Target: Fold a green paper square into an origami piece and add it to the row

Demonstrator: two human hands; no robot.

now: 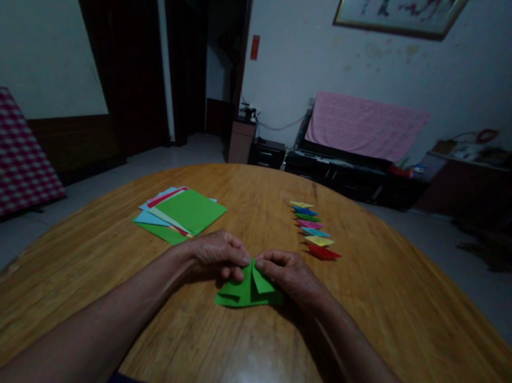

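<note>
A partly folded sheet of green paper [245, 295] is held up between my two hands, low over the middle of the wooden table. My left hand [220, 254] pinches its upper left edge between thumb and fingers. On the other side, my right hand [291, 273] pinches the upper right edge, fingertips close to the left ones. Two flaps hang forward from the top, and the lower edge spreads wide towards me. The right fingers partly hide the paper's right side.
Loose coloured paper sheets [190, 212], green on top, lie in an uneven pile left of my hands. Several small folded paper shapes run in a line at the right, a red one [323, 253] nearest. The round wooden table [188, 351] reflects a light near me.
</note>
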